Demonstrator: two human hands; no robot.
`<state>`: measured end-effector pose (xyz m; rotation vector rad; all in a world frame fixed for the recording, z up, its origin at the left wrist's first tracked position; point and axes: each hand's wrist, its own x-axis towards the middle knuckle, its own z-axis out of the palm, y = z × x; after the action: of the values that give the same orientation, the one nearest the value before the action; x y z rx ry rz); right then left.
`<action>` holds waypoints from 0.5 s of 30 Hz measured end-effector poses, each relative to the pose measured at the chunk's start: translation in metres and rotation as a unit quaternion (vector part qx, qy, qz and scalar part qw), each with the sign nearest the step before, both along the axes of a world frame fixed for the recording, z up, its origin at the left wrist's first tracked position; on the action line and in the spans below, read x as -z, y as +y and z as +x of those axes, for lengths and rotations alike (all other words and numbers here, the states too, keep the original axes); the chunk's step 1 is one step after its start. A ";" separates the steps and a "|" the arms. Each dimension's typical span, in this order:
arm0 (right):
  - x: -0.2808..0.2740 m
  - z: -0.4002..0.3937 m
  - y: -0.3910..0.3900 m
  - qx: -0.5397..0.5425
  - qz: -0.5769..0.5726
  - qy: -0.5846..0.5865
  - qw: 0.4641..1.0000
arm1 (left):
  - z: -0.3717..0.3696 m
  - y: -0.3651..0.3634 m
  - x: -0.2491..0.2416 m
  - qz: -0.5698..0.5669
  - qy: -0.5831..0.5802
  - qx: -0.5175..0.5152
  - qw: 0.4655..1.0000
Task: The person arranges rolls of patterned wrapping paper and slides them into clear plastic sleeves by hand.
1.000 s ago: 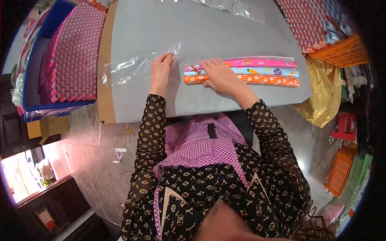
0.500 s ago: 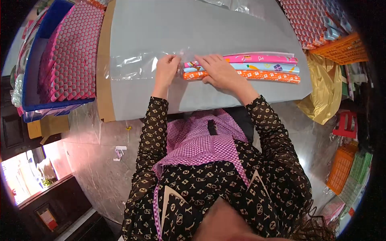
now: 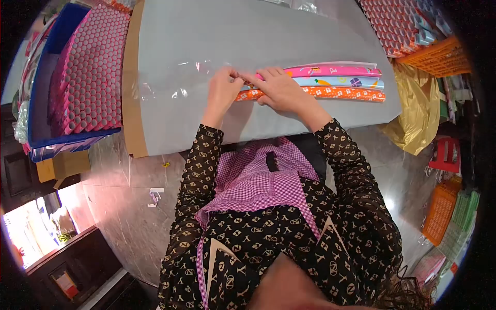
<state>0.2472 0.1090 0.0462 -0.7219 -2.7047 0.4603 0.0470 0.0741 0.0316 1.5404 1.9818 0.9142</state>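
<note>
Plastic pinched at your left, rolls under your right

Your left hand (image 3: pixel 222 93) pinches the clear plastic (image 3: pixel 180 93) between its fingertips, which are right by the rolls' left ends; the plastic lies left of those fingers on the counter (image 3: pixel 206 31). Your right hand (image 3: pixel 285 93) rests across the pink roll (image 3: pixel 336 71), blue roll (image 3: pixel 338 82) and orange roll (image 3: pixel 349 94), thumb apart from its fingers.

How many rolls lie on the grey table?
3 visible: the pink roll at the back, the light blue roll in the middle, the orange roll in front. The right hand covers part of them; another may be hidden.
</note>
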 end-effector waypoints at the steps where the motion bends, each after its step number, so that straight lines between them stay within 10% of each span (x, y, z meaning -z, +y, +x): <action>1: 0.001 0.000 0.000 -0.002 0.001 0.001 1.000 | -0.001 0.001 0.002 0.000 0.003 -0.007 1.000; 15: 0.003 0.001 -0.001 0.002 -0.005 -0.001 1.000 | -0.005 0.001 -0.001 0.109 -0.093 -0.112 0.983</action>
<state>0.2480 0.1083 0.0434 -0.7310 -2.7035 0.4738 0.0415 0.0751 0.0324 1.3030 1.9989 1.3549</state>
